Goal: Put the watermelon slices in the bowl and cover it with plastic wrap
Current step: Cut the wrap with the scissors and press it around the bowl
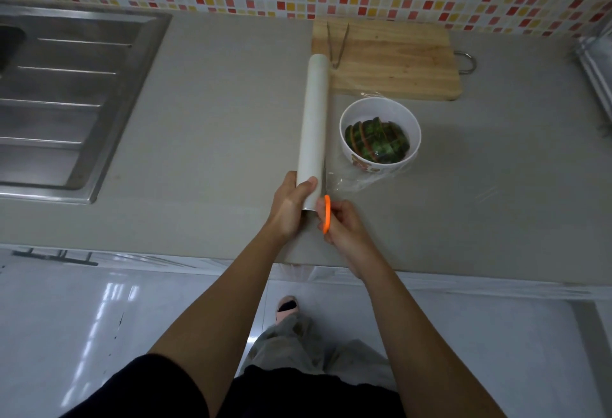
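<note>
A white bowl (381, 134) stands on the grey counter and holds several watermelon slices (376, 146), rind up. Clear plastic wrap (356, 184) stretches from a long white roll (314, 132) across the bowl. My left hand (293, 207) grips the near end of the roll. My right hand (342, 227) holds orange-handled scissors (327, 214) right beside the roll, with the thin blade running along the wrap's edge next to it.
A wooden cutting board (397, 63) with metal tongs (337, 43) lies behind the bowl. A steel sink and drainboard (73, 93) fills the left. A metal rack (596, 66) is at the far right. The counter's front edge (198, 252) is close to me.
</note>
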Action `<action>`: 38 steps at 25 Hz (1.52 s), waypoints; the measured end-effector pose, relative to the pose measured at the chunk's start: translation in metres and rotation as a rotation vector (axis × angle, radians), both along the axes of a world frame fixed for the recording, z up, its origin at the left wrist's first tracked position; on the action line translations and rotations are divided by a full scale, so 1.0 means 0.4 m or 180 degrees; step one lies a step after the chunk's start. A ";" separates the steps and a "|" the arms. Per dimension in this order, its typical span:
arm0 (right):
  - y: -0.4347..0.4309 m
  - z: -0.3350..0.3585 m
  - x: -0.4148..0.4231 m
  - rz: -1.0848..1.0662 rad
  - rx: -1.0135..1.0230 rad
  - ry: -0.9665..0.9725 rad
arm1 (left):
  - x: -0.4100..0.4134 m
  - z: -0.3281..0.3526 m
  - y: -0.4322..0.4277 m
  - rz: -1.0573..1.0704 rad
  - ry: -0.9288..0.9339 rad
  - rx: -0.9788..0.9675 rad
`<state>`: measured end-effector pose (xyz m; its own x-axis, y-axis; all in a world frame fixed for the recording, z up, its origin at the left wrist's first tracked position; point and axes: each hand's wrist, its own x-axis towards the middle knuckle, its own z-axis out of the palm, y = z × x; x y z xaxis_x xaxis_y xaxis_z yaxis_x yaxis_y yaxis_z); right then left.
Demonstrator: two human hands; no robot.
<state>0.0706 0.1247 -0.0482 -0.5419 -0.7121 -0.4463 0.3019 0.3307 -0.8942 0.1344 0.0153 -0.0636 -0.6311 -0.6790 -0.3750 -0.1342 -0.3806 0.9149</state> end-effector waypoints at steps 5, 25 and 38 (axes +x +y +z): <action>-0.030 0.003 -0.043 0.0107 -0.0008 0.0095 | 0.000 0.001 -0.002 -0.0014 -0.0001 -0.0119; -0.117 0.023 -0.126 0.0395 0.0062 0.0221 | 0.002 0.014 0.010 0.0009 -0.0074 -0.0090; -0.163 0.036 -0.140 0.0371 0.0148 0.0484 | 0.048 0.010 0.014 -0.0038 -0.0191 -0.0295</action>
